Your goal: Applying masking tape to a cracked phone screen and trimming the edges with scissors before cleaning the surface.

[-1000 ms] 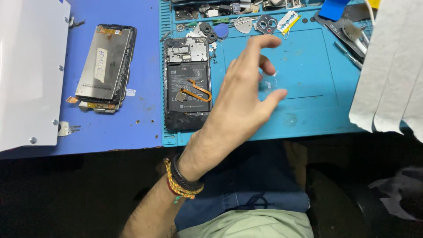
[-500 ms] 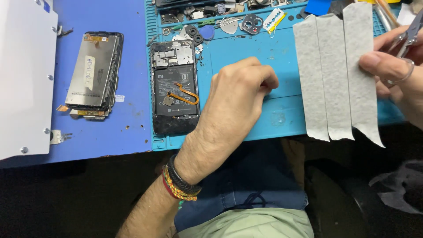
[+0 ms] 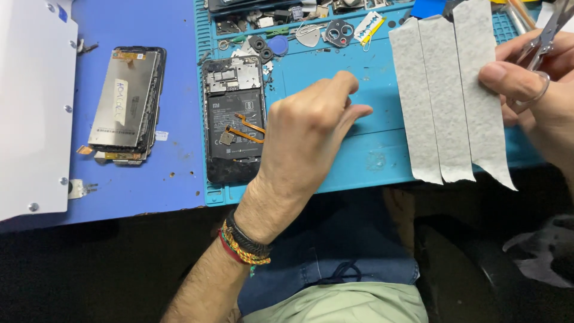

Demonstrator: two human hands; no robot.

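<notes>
Three grey strips [image 3: 445, 96] hanging, metal scissors [image 3: 547, 39] apparently gripped

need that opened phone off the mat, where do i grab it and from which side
Grip the opened phone by its long side edges, coming from above near the top end. It lies flat, and the loose orange flex cables sit mid-body, so keep fingers off the middle.

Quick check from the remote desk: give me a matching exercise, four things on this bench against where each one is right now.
Things:
1. opened phone
2. detached screen
3. scissors
4. left hand

Places:
A. on the dark blue mat
B. in the right hand
C. left end of the light blue mat
D. fingertips down on the light blue mat

Pairs: 1-C, 2-A, 3-B, 4-D
</notes>
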